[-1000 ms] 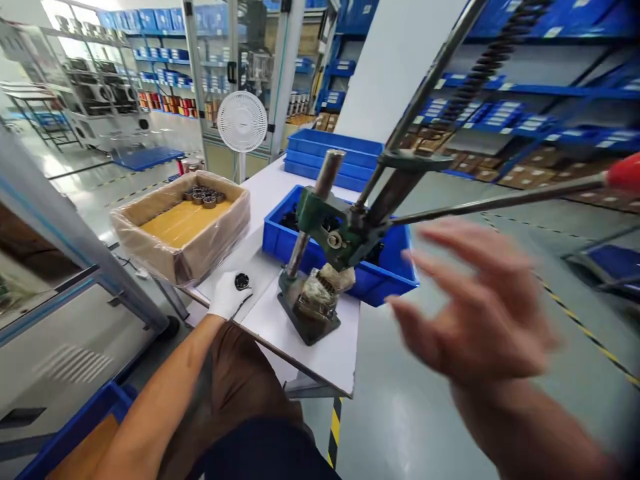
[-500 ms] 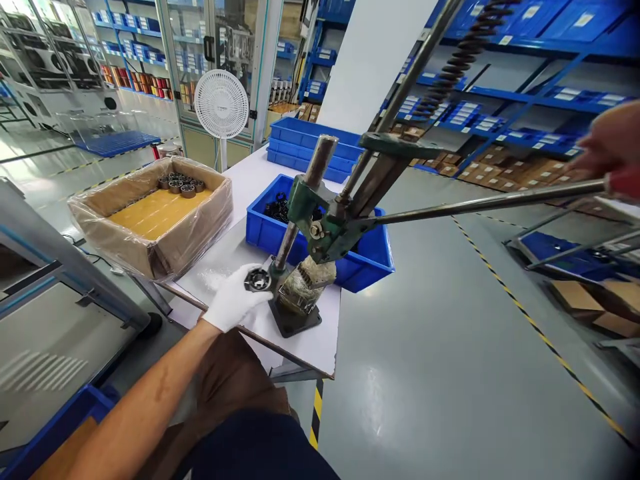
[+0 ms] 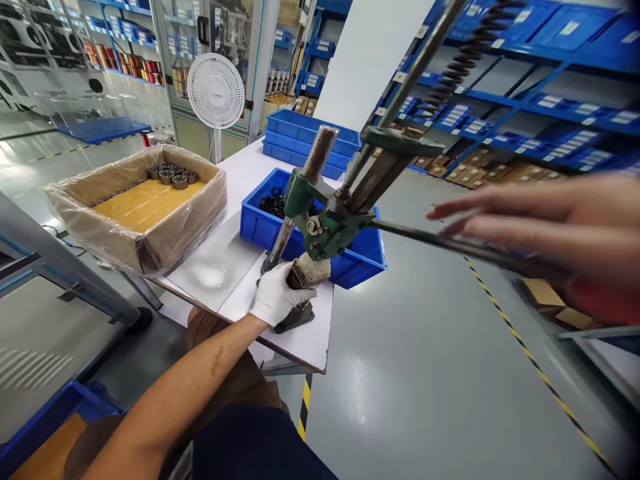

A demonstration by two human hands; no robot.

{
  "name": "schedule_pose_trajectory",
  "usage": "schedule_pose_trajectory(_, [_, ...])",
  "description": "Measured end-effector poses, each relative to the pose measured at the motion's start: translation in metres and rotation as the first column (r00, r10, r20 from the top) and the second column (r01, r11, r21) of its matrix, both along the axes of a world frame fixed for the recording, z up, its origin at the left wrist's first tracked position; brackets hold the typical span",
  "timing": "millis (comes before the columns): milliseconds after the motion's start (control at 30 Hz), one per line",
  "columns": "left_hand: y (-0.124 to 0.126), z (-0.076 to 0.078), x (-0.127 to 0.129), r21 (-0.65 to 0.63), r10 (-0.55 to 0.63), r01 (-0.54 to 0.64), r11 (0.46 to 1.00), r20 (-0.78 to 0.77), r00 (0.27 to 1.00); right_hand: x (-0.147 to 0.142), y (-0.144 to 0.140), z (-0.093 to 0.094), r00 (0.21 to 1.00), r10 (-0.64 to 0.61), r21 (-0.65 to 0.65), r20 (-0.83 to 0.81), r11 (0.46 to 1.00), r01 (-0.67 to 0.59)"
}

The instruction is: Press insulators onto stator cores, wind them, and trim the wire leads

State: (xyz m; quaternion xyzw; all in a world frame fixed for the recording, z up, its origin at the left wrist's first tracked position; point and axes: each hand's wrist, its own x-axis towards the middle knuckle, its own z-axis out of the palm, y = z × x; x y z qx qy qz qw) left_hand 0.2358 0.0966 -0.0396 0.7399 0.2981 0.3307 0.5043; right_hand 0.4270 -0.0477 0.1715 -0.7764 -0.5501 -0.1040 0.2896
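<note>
Green press (image 3: 325, 223) sits at table (image 3: 300, 337) edge, just in front of blue bin (image 3: 363, 257). Left hand (image 3: 275, 300), white glove, is at the press base, fingers curled around something under the ram; what it grips is hidden. Right hand (image 3: 545, 223), bare and blurred, lies on the long lever (image 3: 450, 243), fingers stretched out along the bar, not wrapped. Lined cardboard box (image 3: 135, 213) with metal rings (image 3: 170, 175) stands left of the bin. White fan (image 3: 215, 83) behind.

A white glove is covering the left hand (image 3: 277, 301), a green press (image 3: 324, 223) is standing by a blue bin (image 3: 360, 257), and yellow-black striping (image 3: 303, 410) is marking the grey floor (image 3: 425, 373)
</note>
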Motion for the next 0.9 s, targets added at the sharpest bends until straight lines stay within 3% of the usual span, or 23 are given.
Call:
schedule_pose_trajectory(33, [0.000,-0.001,-0.001,0.005,0.006,-0.006,1.000,0.002,1.000,0.006,-0.009,-0.012,0.995,0.095,-0.171,-0.023,0.980,-0.097])
schedule_pose_trajectory(67, [-0.001,-0.002,-0.002,0.010,0.009,-0.010,1.000,0.005,1.000,0.010,-0.017,-0.028,0.978,0.187,-0.345,-0.094,0.915,-0.208])
schedule_pose_trajectory(167, [-0.001,-0.004,-0.004,0.016,0.018,-0.018,1.000,0.011,1.000,0.005,-0.026,-0.090,0.925,0.104,-0.261,-0.365,0.943,-0.208])
schedule_pose_trajectory(267, [-0.002,-0.006,-0.004,0.000,0.011,-0.011,1.000,0.020,1.000,-0.010,-0.015,-0.139,0.705,-0.025,-0.242,-0.709,0.947,-0.210])
schedule_pose_trajectory(333, [-0.001,-0.008,-0.004,0.002,0.004,-0.004,1.000,0.038,0.999,-0.016,-0.006,-0.157,0.605,-0.048,-0.240,-0.795,0.941,-0.239])
schedule_pose_trajectory(400, [-0.001,-0.010,-0.004,0.025,-0.001,0.000,1.000,0.057,0.998,-0.017,0.003,-0.170,0.636,-0.041,-0.205,-0.771,0.961,-0.187])
schedule_pose_trajectory(500, [-0.001,-0.011,-0.003,0.062,-0.017,0.013,0.998,0.065,0.998,-0.017,0.019,-0.191,0.718,0.000,-0.048,-0.696,0.998,-0.046])
schedule_pose_trajectory(600, [-0.002,-0.011,-0.003,0.083,-0.026,0.020,0.996,0.074,0.997,-0.020,0.042,-0.216,0.738,0.049,0.059,-0.673,0.998,-0.013])
schedule_pose_trajectory(733, [0.000,-0.011,-0.003,0.074,-0.038,0.032,0.997,0.084,0.996,-0.021,0.051,-0.226,0.732,0.076,0.071,-0.677,0.997,-0.038])
schedule_pose_trajectory(900, [-0.001,-0.006,-0.007,0.102,-0.019,0.012,0.995,0.067,0.998,-0.015,0.032,-0.186,0.710,0.154,0.099,-0.687,0.988,-0.118])
